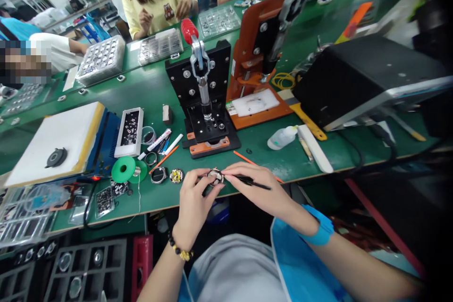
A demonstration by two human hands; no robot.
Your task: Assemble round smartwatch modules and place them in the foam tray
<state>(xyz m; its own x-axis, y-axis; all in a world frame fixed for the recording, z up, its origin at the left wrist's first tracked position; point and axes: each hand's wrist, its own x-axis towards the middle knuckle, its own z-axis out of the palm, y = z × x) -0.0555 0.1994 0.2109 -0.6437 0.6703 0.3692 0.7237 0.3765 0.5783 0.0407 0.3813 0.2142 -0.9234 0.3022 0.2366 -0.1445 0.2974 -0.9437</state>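
Black slender tool between right fingers

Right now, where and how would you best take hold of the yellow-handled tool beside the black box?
Probably around the middle of the yellow handle, coming down from above on the person's side. The handle is long and slim, its free end pointing towards the near edge of the green bench; the black box crowds its other side.

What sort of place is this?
Likely a small-electronics assembly workshop, perhaps for watches: there's a black toggle press, a green spool of wire and a clear tray of small parts.
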